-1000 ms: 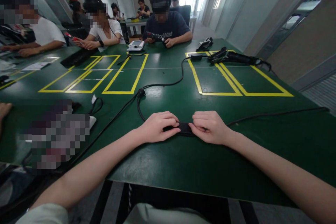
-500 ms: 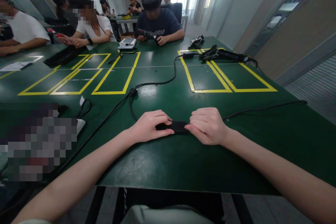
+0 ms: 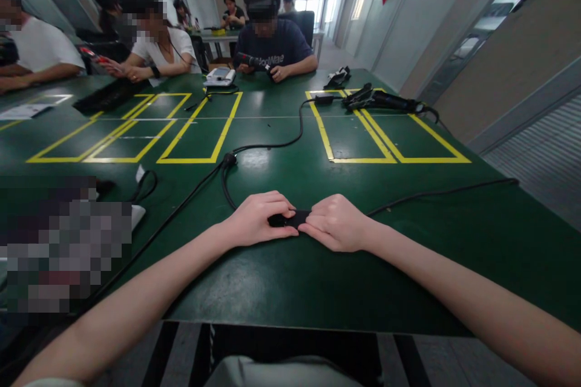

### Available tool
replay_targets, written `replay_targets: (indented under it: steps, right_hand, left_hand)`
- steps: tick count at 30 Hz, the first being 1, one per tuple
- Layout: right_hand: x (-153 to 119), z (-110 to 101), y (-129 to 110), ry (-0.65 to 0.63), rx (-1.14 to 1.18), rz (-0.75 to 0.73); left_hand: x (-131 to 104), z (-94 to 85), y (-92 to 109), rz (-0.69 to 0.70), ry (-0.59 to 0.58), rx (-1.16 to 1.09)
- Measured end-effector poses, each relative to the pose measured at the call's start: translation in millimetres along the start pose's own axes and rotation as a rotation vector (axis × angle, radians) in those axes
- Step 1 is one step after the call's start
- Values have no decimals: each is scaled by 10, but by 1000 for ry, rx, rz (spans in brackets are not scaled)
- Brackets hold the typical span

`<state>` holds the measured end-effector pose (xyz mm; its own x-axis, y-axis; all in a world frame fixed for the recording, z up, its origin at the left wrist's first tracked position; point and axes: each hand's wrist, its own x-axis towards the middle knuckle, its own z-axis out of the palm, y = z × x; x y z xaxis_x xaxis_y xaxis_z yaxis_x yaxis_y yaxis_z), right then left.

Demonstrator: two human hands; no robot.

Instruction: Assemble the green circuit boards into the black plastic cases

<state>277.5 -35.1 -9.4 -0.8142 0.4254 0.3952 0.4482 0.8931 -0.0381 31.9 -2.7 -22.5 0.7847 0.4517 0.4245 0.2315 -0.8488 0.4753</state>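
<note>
A flat black power adapter [image 3: 299,218] lies low over the green table in front of me, partly covered by both hands. My left hand [image 3: 263,219] is closed around its left end, thumb at the near side and fingertips at the far side. My right hand [image 3: 336,222] is closed in a fist-like grip on the right end, thumb and fingers pinching it close to the left fingertips. A black cord [image 3: 224,184] runs down behind my left hand. Another black cable [image 3: 436,195] stretches right from behind my right hand; where they join the adapter is hidden.
Yellow tape rectangles [image 3: 333,161] mark the green table [image 3: 281,290]. A cord plug [image 3: 230,159] lies left of centre. Black tool-like gear [image 3: 381,98] sits at the far right, a white device [image 3: 220,77] at the far side. Several people sit opposite. A blurred bundle lies left.
My right hand has slid left along the adapter, closer to my left hand, covering more of it. My left hand has stayed about in place. The view has shifted slightly.
</note>
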Motion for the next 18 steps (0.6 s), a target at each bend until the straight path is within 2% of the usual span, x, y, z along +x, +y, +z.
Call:
replay_targets:
  steps: [4,6,8,11,13,18]
  right_hand:
    - [-61,-217,86,214,62,115]
    - [-54,-244,83,297,78,129]
    - [-26,-184,38,242,71,90]
    - [13,-21,-49,-25,42,32]
    - [15,61,-78,-108,39,12]
    - [-27,109,-46,-8,70,-50]
  left_hand:
    - [9,11,5,-32,-39,14]
    - [15,15,6,-39,-49,15]
    - [19,20,2,-45,-51,16]
    - [21,32,-12,-46,-51,7]
    - [21,40,-20,-43,-50,1]
    - [36,53,-5,-64,-57,31]
